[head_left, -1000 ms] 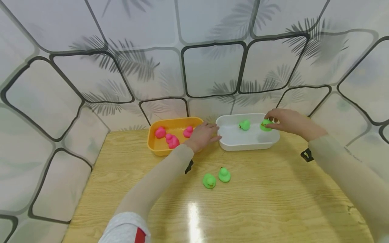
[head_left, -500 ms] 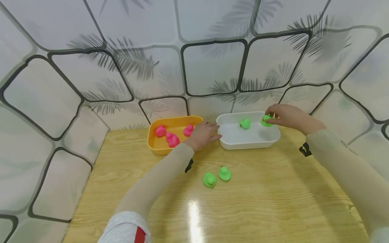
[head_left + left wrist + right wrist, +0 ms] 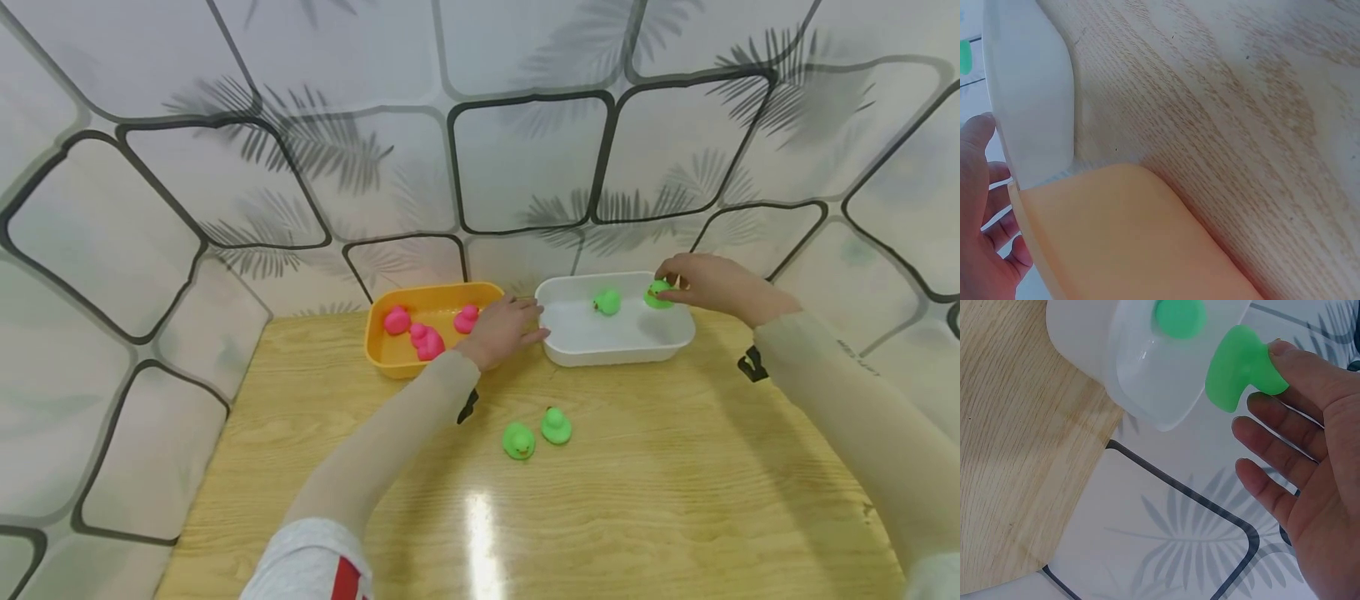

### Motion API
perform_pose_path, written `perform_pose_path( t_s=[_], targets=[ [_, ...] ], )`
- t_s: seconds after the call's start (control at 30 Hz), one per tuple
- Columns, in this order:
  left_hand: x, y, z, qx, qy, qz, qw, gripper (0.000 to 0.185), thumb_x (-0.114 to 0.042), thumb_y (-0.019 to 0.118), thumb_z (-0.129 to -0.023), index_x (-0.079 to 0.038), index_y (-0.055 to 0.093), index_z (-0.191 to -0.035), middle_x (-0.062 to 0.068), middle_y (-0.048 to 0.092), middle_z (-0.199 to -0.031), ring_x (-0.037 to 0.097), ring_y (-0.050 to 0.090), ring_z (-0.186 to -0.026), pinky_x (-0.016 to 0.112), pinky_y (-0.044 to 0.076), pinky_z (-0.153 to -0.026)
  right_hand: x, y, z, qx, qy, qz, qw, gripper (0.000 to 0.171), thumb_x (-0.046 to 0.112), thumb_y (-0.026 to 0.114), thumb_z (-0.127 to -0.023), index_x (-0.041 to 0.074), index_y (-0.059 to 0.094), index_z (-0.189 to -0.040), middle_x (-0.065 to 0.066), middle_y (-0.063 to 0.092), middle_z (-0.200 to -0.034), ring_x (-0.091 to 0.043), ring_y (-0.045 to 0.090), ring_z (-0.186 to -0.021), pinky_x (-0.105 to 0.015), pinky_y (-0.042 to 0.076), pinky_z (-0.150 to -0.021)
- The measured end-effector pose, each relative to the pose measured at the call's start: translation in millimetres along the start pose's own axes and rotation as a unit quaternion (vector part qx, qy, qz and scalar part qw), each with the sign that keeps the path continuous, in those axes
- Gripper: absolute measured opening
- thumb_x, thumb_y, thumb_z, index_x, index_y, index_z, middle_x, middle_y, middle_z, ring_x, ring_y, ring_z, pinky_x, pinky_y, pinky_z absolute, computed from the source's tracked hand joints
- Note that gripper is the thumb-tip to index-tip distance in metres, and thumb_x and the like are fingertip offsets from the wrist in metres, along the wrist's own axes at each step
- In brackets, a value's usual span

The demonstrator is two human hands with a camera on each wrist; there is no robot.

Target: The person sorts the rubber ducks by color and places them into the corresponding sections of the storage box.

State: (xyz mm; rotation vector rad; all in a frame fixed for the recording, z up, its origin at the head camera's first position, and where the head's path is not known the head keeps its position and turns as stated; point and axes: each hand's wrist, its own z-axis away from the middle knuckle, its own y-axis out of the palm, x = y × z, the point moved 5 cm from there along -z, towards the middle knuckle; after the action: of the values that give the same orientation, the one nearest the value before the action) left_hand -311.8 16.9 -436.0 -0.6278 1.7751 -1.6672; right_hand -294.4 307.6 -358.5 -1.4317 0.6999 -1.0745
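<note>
light wood-grain table (image 3: pixel 675 500) vs leaf-print wall | R hand (image 3: pixel 708 285) pinching small green rubber duck (image 3: pixel 1241 365) over white plastic tub (image 3: pixel 570 346), far edge | L hand (image 3: pixel 504 329) fingers relaxed btw tubs

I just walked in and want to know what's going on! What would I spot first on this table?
You'd spot the bright toy ducks first: pink ducks sit in the orange tub at the back of the wooden table, and a green duck sits in the white tub beside it. The right hand pinches another green duck over the white tub's far corner, and two more green ducks wait on the table nearer the person.
</note>
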Motion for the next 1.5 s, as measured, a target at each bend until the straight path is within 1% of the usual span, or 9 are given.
perform_pose_path(
  t_s=[0.17, 0.37, 0.57, 0.67, 0.77, 0.83, 1.07, 1.3, 1.5],
  targets=[
    [-0.4, -1.8, 0.0, 0.000, 0.000, -0.001, 1.0000, 0.056, -0.048, 0.054, -0.107, -0.009, 0.058, -0.148, 0.009, 0.056, -0.153, 0.029, 0.048, -0.141, 0.038, 0.036, -0.121, 0.5, -0.8, 1.4, -0.002, -0.004, 0.000, 1.000, 0.032, 0.021, 0.073, -0.099, -0.003, 0.069, -0.120, -0.013, 0.071, -0.105, -0.029, 0.067, -0.090, -0.053, 0.055, -0.080],
    [-0.8, -1.9, -0.3, 0.002, -0.002, 0.000, 1.0000, 0.056, -0.048, 0.054, -0.107, -0.010, 0.058, -0.148, 0.008, 0.056, -0.153, 0.029, 0.049, -0.141, 0.039, 0.037, -0.120, 0.7, 3.0, 6.5, -0.002, -0.006, -0.013, 1.000, 0.026, 0.019, 0.068, -0.102, -0.001, 0.069, -0.120, -0.008, 0.070, -0.099, -0.025, 0.065, -0.087, -0.051, 0.055, -0.080],
    [-0.7, 0.4, 0.1, 0.005, -0.004, -0.001, 1.0000, 0.056, -0.049, 0.053, -0.108, -0.010, 0.058, -0.149, 0.008, 0.055, -0.154, 0.028, 0.049, -0.141, 0.039, 0.038, -0.119, 5.7, 10.0, 12.8, -0.012, -0.034, -0.014, 0.999, 0.021, 0.016, 0.068, -0.102, 0.000, 0.071, -0.116, -0.006, 0.070, -0.098, -0.024, 0.065, -0.087, -0.049, 0.055, -0.079],
    [-0.6, 1.3, -0.3, 0.007, -0.005, -0.002, 1.0000, 0.057, -0.049, 0.052, -0.108, -0.011, 0.057, -0.149, 0.008, 0.055, -0.154, 0.028, 0.049, -0.140, 0.038, 0.038, -0.119, 12.0, 13.6, 17.2, -0.014, -0.043, -0.013, 0.999, 0.022, 0.017, 0.068, -0.102, 0.001, 0.071, -0.117, -0.005, 0.070, -0.100, -0.024, 0.065, -0.089, -0.048, 0.056, -0.081],
    [-0.6, 1.7, -0.7, 0.008, -0.006, -0.003, 0.9999, 0.057, -0.049, 0.052, -0.108, -0.010, 0.057, -0.149, 0.008, 0.055, -0.154, 0.028, 0.049, -0.140, 0.038, 0.037, -0.120, 18.4, 17.9, 22.8, -0.013, -0.041, -0.013, 0.999, 0.022, 0.019, 0.069, -0.102, 0.004, 0.072, -0.119, -0.005, 0.071, -0.107, -0.023, 0.067, -0.093, -0.048, 0.056, -0.083],
    [-0.8, 1.4, -1.0, 0.008, -0.005, -0.002, 1.0000, 0.057, -0.049, 0.053, -0.108, -0.010, 0.057, -0.149, 0.008, 0.055, -0.154, 0.028, 0.049, -0.141, 0.038, 0.034, -0.122, 24.0, 20.7, 26.0, -0.016, -0.051, -0.008, 0.999, 0.021, 0.018, 0.069, -0.101, 0.006, 0.072, -0.118, -0.006, 0.072, -0.110, -0.022, 0.068, -0.093, -0.047, 0.056, -0.082],
    [-0.9, 0.8, -0.3, 0.006, -0.003, 0.005, 1.0000, 0.056, -0.048, 0.053, -0.108, -0.009, 0.058, -0.149, 0.009, 0.055, -0.154, 0.029, 0.048, -0.143, 0.041, 0.029, -0.125, 49.1, 28.2, 32.5, -0.061, -0.125, 0.015, 0.990, 0.015, 0.010, 0.076, -0.095, 0.007, 0.075, -0.109, -0.001, 0.070, -0.099, -0.017, 0.067, -0.082, -0.040, 0.057, -0.072],
    [-1.5, 0.3, 0.1, 0.003, -0.001, 0.011, 0.9999, 0.056, -0.047, 0.054, -0.107, -0.008, 0.058, -0.148, 0.010, 0.055, -0.154, 0.029, 0.047, -0.144, 0.041, 0.026, -0.126, 66.5, 38.7, 37.4, -0.054, -0.137, 0.006, 0.989, 0.013, 0.014, 0.075, -0.097, 0.012, 0.075, -0.110, 0.004, 0.070, -0.102, -0.012, 0.065, -0.084, -0.038, 0.056, -0.074],
    [-1.9, -0.1, -0.2, 0.005, -0.004, 0.013, 0.9999, 0.057, -0.047, 0.054, -0.107, -0.009, 0.058, -0.148, 0.009, 0.055, -0.154, 0.030, 0.047, -0.144, 0.041, 0.030, -0.124, 85.9, 45.1, 41.8, -0.062, -0.170, -0.006, 0.984, 0.012, 0.013, 0.077, -0.095, 0.011, 0.075, -0.106, 0.003, 0.070, -0.099, -0.016, 0.066, -0.086, -0.040, 0.056, -0.078]
  ],
)
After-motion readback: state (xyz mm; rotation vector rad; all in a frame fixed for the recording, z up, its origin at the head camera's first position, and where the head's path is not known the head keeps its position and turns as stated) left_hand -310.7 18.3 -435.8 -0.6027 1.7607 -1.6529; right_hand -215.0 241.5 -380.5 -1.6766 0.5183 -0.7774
